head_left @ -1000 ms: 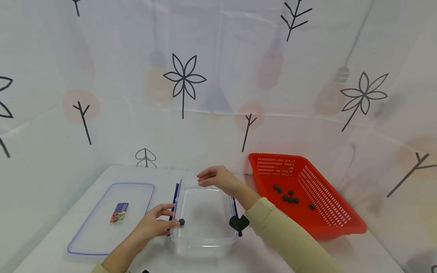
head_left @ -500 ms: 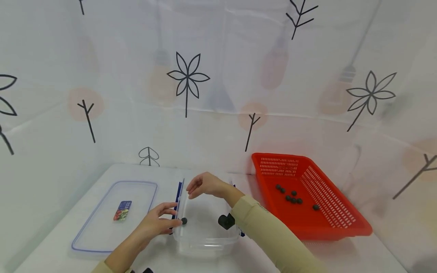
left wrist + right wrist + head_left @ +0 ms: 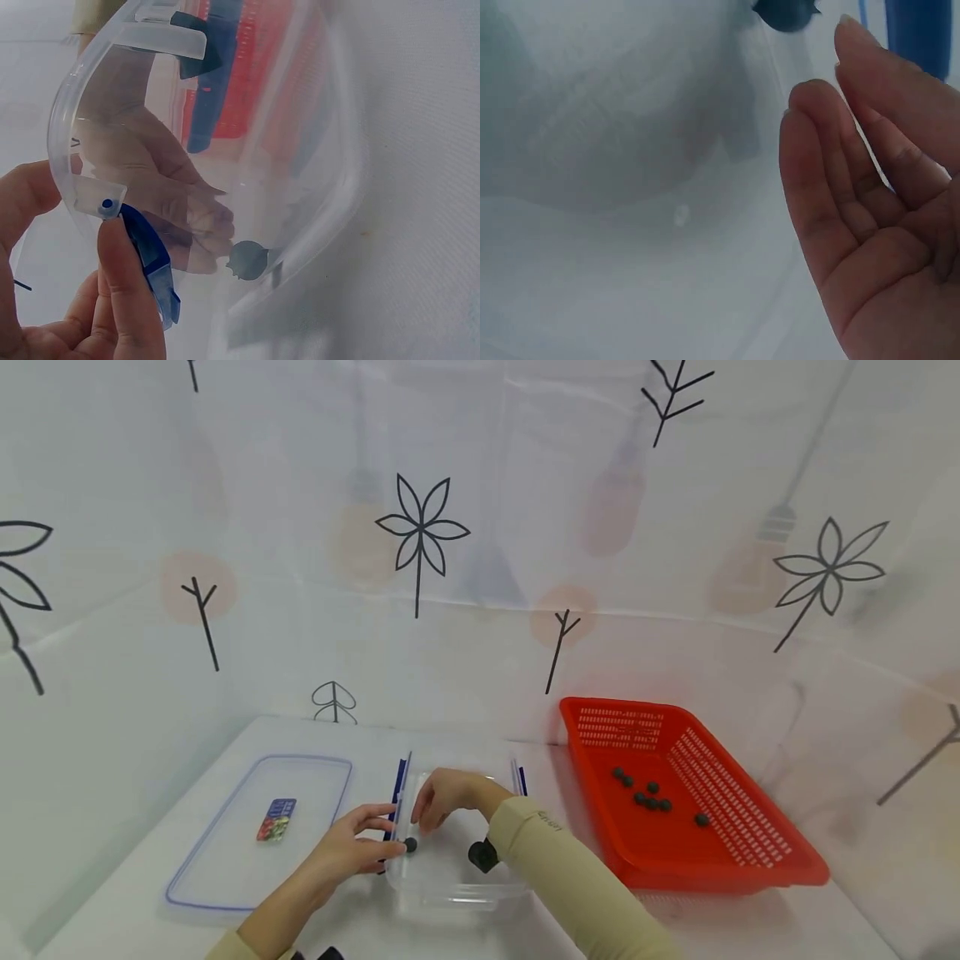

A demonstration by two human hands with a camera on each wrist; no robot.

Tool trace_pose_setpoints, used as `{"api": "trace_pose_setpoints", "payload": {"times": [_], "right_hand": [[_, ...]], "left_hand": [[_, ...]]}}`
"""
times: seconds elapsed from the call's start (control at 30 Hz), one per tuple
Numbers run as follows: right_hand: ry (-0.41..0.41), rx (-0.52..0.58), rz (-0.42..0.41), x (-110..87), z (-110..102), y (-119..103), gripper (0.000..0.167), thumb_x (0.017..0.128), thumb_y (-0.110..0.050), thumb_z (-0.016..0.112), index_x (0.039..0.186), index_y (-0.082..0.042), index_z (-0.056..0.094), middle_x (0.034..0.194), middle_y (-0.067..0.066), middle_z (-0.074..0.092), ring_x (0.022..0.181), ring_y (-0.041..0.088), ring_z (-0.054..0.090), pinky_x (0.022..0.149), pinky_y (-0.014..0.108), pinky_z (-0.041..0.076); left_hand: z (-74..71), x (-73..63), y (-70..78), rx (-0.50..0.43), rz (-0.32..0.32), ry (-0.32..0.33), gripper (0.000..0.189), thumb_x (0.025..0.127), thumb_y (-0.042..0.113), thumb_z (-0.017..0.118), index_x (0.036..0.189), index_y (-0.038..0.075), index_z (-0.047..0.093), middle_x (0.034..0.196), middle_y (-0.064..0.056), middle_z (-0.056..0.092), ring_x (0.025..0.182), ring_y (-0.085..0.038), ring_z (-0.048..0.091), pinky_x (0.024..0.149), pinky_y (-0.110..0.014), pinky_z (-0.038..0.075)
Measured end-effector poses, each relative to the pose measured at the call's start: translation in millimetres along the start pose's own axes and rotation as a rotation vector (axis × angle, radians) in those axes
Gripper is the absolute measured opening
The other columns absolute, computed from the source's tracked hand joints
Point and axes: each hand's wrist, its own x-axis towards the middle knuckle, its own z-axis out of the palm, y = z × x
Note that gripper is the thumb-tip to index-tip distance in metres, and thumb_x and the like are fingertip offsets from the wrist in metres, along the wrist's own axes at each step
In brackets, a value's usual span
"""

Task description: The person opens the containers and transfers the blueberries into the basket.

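Note:
A clear plastic food container [image 3: 457,888] with blue side latches stands in front of me in the head view. My left hand [image 3: 352,847] holds its left rim, the thumb beside a hanging blue latch [image 3: 152,259] in the left wrist view. Inside, by the left wall, lies a small dark round piece [image 3: 410,844] with pointed nubs. My right hand [image 3: 450,797] reaches down into the container, fingers loosely bent. In the right wrist view nothing lies between its fingers, and the dark piece [image 3: 787,11] is just beyond the fingertips.
A red slotted basket [image 3: 622,852] on the right holds several more dark round pieces [image 3: 652,803]. Flat on the table to the left lies a clear lid [image 3: 225,868] with a blue edge and a coloured label [image 3: 277,819]. A patterned white curtain [image 3: 480,652] hangs behind.
My right hand has come from above the container's far end, moving left and down into it toward the dark piece. The left hand keeps its hold on the rim; the head view has shifted slightly.

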Motion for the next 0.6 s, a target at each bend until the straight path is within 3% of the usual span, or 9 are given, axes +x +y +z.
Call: {"api": "trace_pose_setpoints", "payload": {"times": [0.3,0.6], "right_hand": [[-0.042,-0.067,0.066,1.6,15,-7,0.013,0.074,0.004,0.073,0.082,-0.006,0.071,0.077,0.003,0.065,0.068,0.014,0.058,0.071,0.029,0.054],[-0.054,-0.1,0.033,4.0,13,-6,0.013,0.074,0.003,0.074,0.081,-0.007,0.071,0.077,0.001,0.065,0.068,0.013,0.057,0.068,0.027,0.053]], "left_hand": [[-1.2,-0.8,1.5,-0.017,0.026,-0.029,0.061,0.075,0.012,0.077,0.129,0.003,0.049,0.11,-0.011,0.054,0.081,-0.019,0.059,0.071,-0.037,0.055],[-1.4,-0.7,0.9,-0.023,0.038,-0.031,0.061,0.075,0.012,0.077,0.129,0.003,0.049,0.109,-0.011,0.055,0.08,-0.019,0.059,0.07,-0.036,0.055]]}}
